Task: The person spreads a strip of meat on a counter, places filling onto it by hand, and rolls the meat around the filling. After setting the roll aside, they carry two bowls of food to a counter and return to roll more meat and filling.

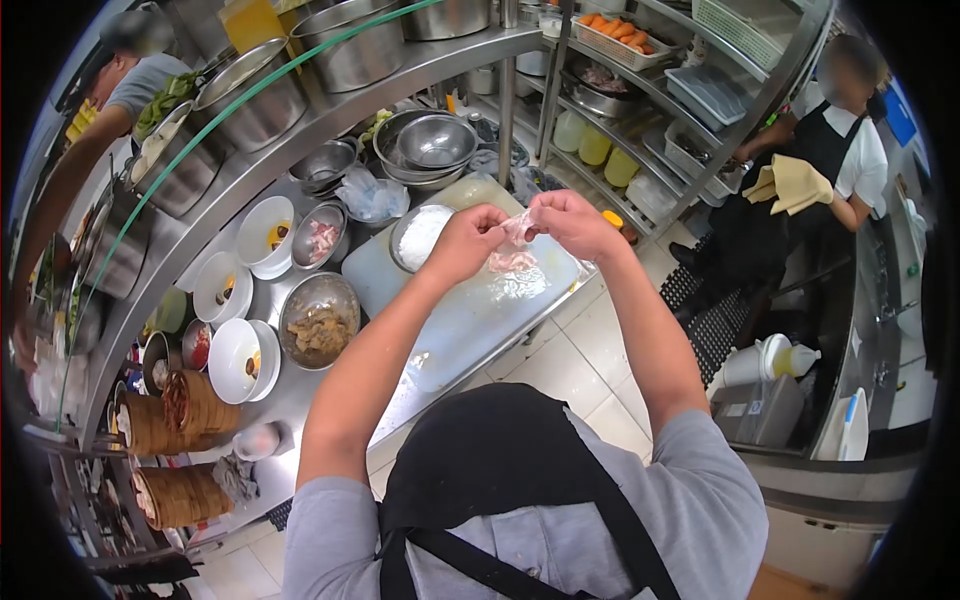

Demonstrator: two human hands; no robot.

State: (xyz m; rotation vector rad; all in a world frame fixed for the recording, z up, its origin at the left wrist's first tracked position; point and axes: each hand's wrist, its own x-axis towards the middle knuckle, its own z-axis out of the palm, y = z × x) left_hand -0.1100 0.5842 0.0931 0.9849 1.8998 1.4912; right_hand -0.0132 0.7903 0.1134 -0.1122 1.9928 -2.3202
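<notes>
Steel worktop [299, 392] carries a pale board [450, 325], where some meat [512, 262] lies not taken up, right of the white powder [425, 236], while the fingers of left hand [465, 245] and right hand [578, 228] pinch a raised piece [518, 227], so handling looks partly done.

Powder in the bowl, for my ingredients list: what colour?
The powder is white; head view shows it.
</notes>
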